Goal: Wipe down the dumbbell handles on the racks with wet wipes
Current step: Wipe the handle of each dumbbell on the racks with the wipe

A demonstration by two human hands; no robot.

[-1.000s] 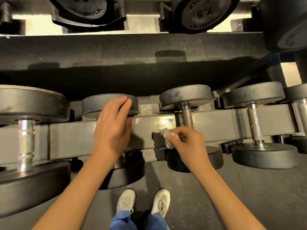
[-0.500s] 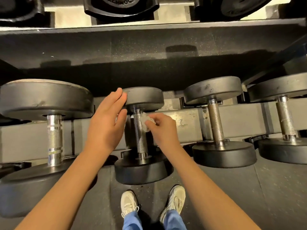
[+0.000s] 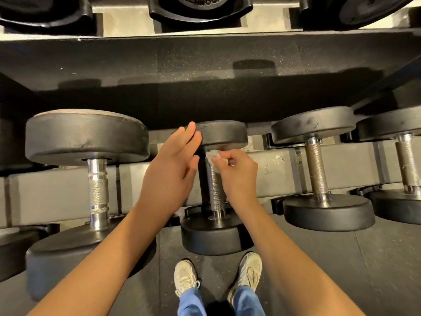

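Note:
A small black dumbbell [image 3: 224, 135] lies across the grey rack rail [image 3: 273, 172] in the middle of the view, its knurled steel handle [image 3: 215, 192] bare below my fingers. My right hand [image 3: 237, 176] pinches a crumpled white wet wipe [image 3: 213, 156] against the top of that handle, just under the far weight head. My left hand [image 3: 168, 169] is flat with straight fingers, its fingertips touching the left edge of the same far head.
A large dumbbell [image 3: 86, 137] with a shiny chrome handle lies to the left. Two more dumbbells [image 3: 314, 126] [image 3: 401, 124] lie to the right on the rail. An upper rack shelf [image 3: 205, 55] with more weights overhangs. My shoes [image 3: 185, 277] stand on the rubber floor below.
The view shifted left from the dumbbell to the right. My right hand carried the wipe to the middle dumbbell's handle and slid it up toward the far head. My left hand stayed by that head.

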